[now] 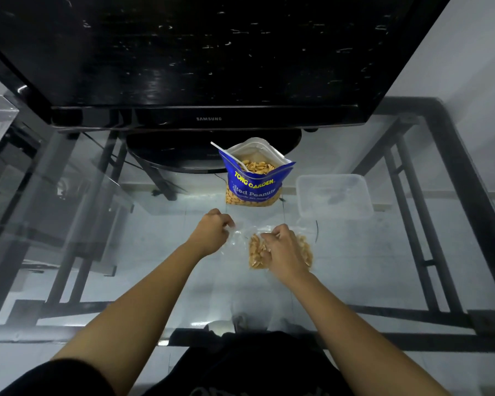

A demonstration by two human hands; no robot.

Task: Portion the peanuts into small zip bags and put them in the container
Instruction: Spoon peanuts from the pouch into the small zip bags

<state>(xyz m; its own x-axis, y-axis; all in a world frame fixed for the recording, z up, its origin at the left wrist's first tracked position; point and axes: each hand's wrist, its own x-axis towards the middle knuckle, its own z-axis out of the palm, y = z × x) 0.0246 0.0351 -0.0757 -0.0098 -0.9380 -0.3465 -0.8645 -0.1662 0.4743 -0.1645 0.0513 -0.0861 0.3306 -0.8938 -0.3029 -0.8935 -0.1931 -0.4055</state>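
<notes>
A blue bag of salted peanuts (255,178) stands open on the glass table, a white plastic spoon (228,155) sticking out of it. In front of it lies a small clear zip bag (255,251) holding peanuts. My right hand (285,252) rests on top of this bag and pinches its upper edge. My left hand (212,231) grips the bag's left end, fingers curled shut on the plastic. A clear plastic container (334,195) sits to the right of the blue bag; it looks empty.
A black television (206,67) on a round stand (183,155) fills the back of the glass table (126,252). Black frame bars (429,212) show through the glass on both sides. My dark clothing is at the near edge.
</notes>
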